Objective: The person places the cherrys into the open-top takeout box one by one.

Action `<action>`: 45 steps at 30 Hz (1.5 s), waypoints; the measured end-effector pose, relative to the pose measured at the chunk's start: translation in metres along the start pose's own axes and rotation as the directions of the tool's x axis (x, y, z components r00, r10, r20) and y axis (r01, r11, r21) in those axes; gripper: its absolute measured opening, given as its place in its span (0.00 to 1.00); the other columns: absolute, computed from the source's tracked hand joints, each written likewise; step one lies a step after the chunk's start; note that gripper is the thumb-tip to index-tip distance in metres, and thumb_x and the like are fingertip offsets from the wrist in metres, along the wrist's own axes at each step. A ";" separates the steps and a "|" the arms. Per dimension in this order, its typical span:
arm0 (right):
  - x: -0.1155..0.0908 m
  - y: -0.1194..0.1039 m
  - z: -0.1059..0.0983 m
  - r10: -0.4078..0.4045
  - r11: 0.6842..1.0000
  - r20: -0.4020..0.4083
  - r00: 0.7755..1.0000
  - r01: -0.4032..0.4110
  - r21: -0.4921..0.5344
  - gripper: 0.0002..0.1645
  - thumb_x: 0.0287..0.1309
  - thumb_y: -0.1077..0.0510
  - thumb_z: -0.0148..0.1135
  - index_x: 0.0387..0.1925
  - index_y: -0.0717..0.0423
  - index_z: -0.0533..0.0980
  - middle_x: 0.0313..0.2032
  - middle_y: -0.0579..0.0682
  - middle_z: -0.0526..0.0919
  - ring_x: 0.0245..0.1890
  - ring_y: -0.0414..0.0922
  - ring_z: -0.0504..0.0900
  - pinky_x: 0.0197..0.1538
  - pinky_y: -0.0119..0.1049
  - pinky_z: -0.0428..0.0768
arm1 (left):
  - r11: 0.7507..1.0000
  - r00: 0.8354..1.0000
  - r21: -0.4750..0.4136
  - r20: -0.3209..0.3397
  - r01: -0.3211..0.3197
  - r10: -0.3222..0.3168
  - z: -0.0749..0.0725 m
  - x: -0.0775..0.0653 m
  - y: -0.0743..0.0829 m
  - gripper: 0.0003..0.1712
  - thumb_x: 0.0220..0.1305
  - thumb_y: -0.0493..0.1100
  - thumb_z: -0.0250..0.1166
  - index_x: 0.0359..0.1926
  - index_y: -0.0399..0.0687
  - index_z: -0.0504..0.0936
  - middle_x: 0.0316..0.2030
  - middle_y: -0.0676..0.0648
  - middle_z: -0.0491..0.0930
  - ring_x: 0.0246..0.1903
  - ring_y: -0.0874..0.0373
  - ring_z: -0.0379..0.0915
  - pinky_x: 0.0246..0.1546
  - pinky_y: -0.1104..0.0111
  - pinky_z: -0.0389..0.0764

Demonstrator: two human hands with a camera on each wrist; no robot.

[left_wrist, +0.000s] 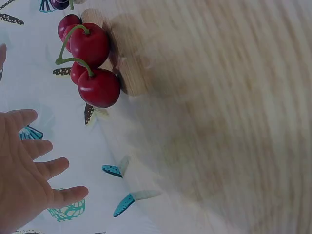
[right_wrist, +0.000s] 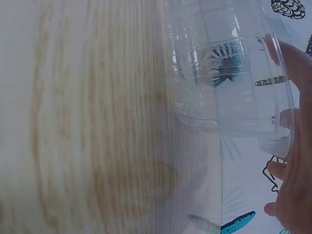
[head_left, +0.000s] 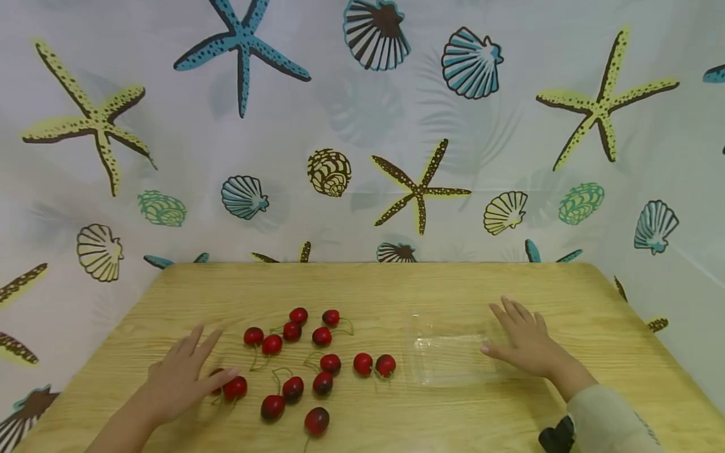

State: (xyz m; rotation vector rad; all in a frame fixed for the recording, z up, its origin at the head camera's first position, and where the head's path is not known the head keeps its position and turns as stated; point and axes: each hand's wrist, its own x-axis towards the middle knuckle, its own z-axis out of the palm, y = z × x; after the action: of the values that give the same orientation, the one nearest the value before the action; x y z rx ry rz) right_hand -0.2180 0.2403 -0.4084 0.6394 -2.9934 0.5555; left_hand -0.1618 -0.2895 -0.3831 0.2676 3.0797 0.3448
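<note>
My left hand (head_left: 175, 377), fingers spread, hovers at the left of the table beside a pair of red cherries (head_left: 235, 388). Its thumb overlaps that pair in the head view. In the left wrist view the hand (left_wrist: 24, 170) has straight, parted fingers and nothing in its palm, with cherries (left_wrist: 99, 87) joined by green stems above it. A clear plastic container (head_left: 419, 362) lies at the right of centre. My right hand (head_left: 523, 340) is at its right edge, fingers extended. The right wrist view shows thumb and fingers along the rim of the container (right_wrist: 204, 124).
Several more dark red cherries, such as the front one (head_left: 316, 421), are scattered from left to centre on the wood-grain table (head_left: 385, 289). A curtain (head_left: 294, 126) printed with starfish and shells hangs behind and at the sides. A black object (head_left: 557, 434) sits under the right sleeve.
</note>
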 end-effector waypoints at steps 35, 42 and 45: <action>-0.002 -0.001 0.005 -0.015 1.000 0.004 1.000 0.015 0.005 0.49 0.50 0.35 0.51 0.62 0.62 0.50 0.62 0.65 0.45 0.60 0.62 0.43 0.53 0.65 0.40 | 0.939 0.950 -0.293 0.300 0.182 -0.091 0.002 -0.010 -0.013 0.49 0.59 0.63 0.44 0.56 0.17 0.49 0.53 0.21 0.53 0.51 0.27 0.50 0.45 0.42 0.60; -0.004 -0.002 0.005 -0.024 0.999 0.009 1.000 0.023 0.029 0.49 0.50 0.36 0.51 0.63 0.62 0.50 0.62 0.64 0.45 0.60 0.62 0.43 0.52 0.66 0.39 | 0.940 0.952 -0.296 0.294 0.172 -0.082 0.009 -0.012 -0.016 0.47 0.59 0.63 0.45 0.54 0.17 0.55 0.51 0.23 0.59 0.49 0.29 0.55 0.43 0.44 0.63; -0.004 -0.001 0.006 -0.025 0.999 0.006 1.000 0.025 0.028 0.48 0.50 0.36 0.51 0.62 0.62 0.50 0.62 0.65 0.46 0.60 0.62 0.43 0.53 0.66 0.39 | 0.938 0.950 -0.299 0.300 0.177 -0.084 0.009 -0.013 -0.015 0.46 0.59 0.62 0.46 0.53 0.17 0.57 0.48 0.25 0.64 0.48 0.30 0.58 0.42 0.44 0.64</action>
State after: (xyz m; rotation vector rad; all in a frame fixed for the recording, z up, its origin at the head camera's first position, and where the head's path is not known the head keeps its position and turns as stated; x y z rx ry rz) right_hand -0.2134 0.2390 -0.4145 0.6804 -2.9844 0.5966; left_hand -0.1514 -0.3045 -0.3947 0.0868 2.6865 0.7252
